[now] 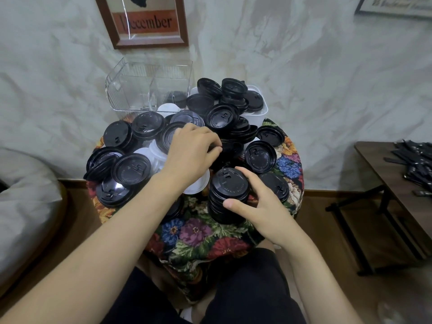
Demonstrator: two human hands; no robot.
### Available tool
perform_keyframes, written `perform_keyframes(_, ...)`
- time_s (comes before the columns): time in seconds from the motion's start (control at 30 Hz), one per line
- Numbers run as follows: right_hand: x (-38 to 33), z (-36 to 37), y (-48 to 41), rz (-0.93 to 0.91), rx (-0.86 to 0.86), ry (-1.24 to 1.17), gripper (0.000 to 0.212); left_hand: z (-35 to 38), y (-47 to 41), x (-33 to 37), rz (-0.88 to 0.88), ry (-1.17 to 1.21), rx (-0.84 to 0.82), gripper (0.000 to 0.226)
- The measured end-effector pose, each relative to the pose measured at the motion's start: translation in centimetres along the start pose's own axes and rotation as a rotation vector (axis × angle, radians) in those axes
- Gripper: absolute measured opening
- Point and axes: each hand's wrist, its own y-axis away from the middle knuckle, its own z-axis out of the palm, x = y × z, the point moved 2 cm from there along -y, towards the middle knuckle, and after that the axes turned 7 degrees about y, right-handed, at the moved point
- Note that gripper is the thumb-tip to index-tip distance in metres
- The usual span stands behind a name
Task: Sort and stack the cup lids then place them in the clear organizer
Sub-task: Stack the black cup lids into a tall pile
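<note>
Many loose black lids [260, 156] and a few white lids [154, 148] lie heaped on a small round table under a floral cloth [196, 232]. At the front stands a stack of black lids [228, 192]; my right hand [259, 206] grips it, thumb on its near side and fingers round its right side. My left hand [191, 153] reaches into the heap's middle and pinches a black lid [228, 146] at its fingertips. The clear organizer [149, 87] stands at the back left, with a short row of black lids [175, 98] in its right compartment.
A white bin [261, 108] at the back right overflows with black lids. A dark side table [402, 178] with black sticks stands to the right. A grey cushion [25, 195] lies at left. A framed picture [145, 22] hangs on the wall behind.
</note>
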Motion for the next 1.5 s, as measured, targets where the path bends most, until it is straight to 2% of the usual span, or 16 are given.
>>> perform_keyframes(0.1,0.0,0.0,0.0,-0.007,0.002,-0.008,0.080,-1.6,0.8,0.9,-0.032,0.198,0.057,0.011)
perform_keyframes(0.2,0.2,0.1,-0.1,-0.018,0.002,-0.016,0.081,-3.5,2.6,2.2,-0.147,0.720,0.158,0.007)
perform_keyframes(0.27,0.2,0.1,-0.1,-0.022,0.004,-0.022,0.080,-3.9,3.8,2.6,-0.266,0.988,0.194,0.013)
perform_keyframes(0.37,0.2,0.2,-0.1,-0.021,0.006,-0.023,0.073,-3.1,5.3,2.5,-0.507,1.221,0.117,0.015)
perform_keyframes(0.43,0.0,0.1,0.0,-0.019,0.008,-0.026,0.068,-2.1,6.0,1.8,-0.600,1.226,0.057,0.019)
perform_keyframes(0.6,-0.1,0.2,0.0,-0.034,0.016,-0.041,0.070,-0.8,6.6,0.9,-0.608,1.101,-0.099,0.029)
perform_keyframes(0.7,-0.1,0.3,0.1,-0.047,0.015,-0.049,0.073,-1.0,6.6,1.4,-0.518,0.979,-0.131,0.026)
perform_keyframes(0.83,-0.3,0.2,0.1,-0.046,0.016,-0.043,0.067,-0.7,7.6,1.7,-0.405,0.652,-0.128,0.034)
perform_keyframes(0.9,-0.3,0.2,0.1,-0.053,0.021,-0.042,0.067,-0.6,8.1,2.1,-0.383,0.594,-0.151,0.039)
perform_keyframes(0.97,0.0,0.3,0.0,-0.059,0.031,-0.052,0.072,-0.6,8.3,2.4,-0.363,0.604,-0.143,0.043)
perform_keyframes(1.07,0.3,0.2,0.1,-0.043,0.041,-0.055,0.096,-0.5,8.1,2.6,-0.359,0.620,-0.136,0.037)
perform_keyframes(1.13,0.3,0.1,0.1,-0.051,0.028,-0.041,0.102,-0.3,7.9,2.8,-0.346,0.617,-0.158,0.037)
perform_keyframes(1.33,0.2,-0.1,0.1,-0.045,-0.007,0.010,0.090,0.4,7.3,2.9,-0.360,0.700,-0.169,0.043)
perform_keyframes(1.5,-0.2,-0.4,0.1,-0.072,0.013,-0.029,0.075,0.8,7.2,2.5,-0.371,0.781,-0.199,0.037)
